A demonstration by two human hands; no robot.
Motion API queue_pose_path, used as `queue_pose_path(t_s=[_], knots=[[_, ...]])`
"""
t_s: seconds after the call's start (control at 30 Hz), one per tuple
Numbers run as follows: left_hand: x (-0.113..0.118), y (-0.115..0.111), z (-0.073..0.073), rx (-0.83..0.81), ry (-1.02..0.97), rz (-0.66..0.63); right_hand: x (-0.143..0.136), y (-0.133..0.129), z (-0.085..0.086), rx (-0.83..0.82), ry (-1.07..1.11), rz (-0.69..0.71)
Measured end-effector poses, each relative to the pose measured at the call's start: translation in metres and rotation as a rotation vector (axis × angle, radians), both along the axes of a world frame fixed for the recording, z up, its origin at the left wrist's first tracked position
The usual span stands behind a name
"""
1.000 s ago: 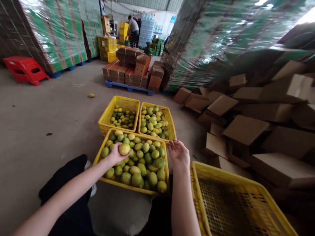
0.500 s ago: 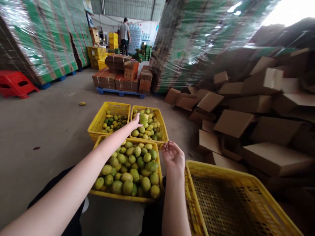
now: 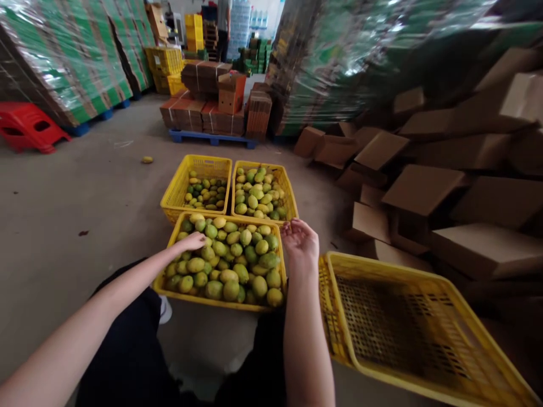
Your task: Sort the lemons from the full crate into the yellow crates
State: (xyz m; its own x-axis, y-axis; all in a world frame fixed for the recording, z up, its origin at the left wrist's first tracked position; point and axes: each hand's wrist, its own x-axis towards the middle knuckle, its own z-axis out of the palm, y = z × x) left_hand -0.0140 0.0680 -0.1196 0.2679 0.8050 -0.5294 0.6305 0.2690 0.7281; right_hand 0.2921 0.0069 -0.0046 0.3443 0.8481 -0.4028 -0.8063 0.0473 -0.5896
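Note:
Green and yellow lemons fill the nearest yellow crate. My left hand is at the left side of this pile, its fingers curled down against a lemon; the fingertips are partly hidden. Beside the crate's right rim is my right hand, palm up and fingers loosely bent, with nothing visible in it. Behind the near crate stand two more: the left crate holds a lower layer of lemons, while the right crate is heaped higher.
An empty yellow crate stands at my right. Cardboard boxes are piled beyond it. Flattened cartons lie on a blue pallet. A red stool, a stray lemon and wrapped pallets are farther off; a person stands at the back.
My left hand has come back from the far right crate to the near crate's lemons. My right hand keeps its palm-up pose by the rim. The view has tilted down.

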Motion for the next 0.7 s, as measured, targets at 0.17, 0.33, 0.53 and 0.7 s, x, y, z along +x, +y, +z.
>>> queue_pose_path(t_s=[0.17, 0.33, 0.53, 0.7], knots=[[-0.026, -0.011, -0.022, 0.084, 0.007, 0.149, -0.009, 0.009, -0.005, -0.056, -0.011, -0.007], [-0.011, -0.015, -0.032, 0.174, -0.069, 0.221, -0.019, 0.015, -0.012, -0.065, -0.021, 0.056], [0.008, -0.020, -0.042, 0.141, -0.132, 0.244, -0.037, 0.015, -0.011, -0.116, 0.059, 0.111], [0.018, -0.034, -0.054, -0.002, -0.168, 0.235, -0.048, 0.013, -0.009, -0.071, 0.105, 0.139]])
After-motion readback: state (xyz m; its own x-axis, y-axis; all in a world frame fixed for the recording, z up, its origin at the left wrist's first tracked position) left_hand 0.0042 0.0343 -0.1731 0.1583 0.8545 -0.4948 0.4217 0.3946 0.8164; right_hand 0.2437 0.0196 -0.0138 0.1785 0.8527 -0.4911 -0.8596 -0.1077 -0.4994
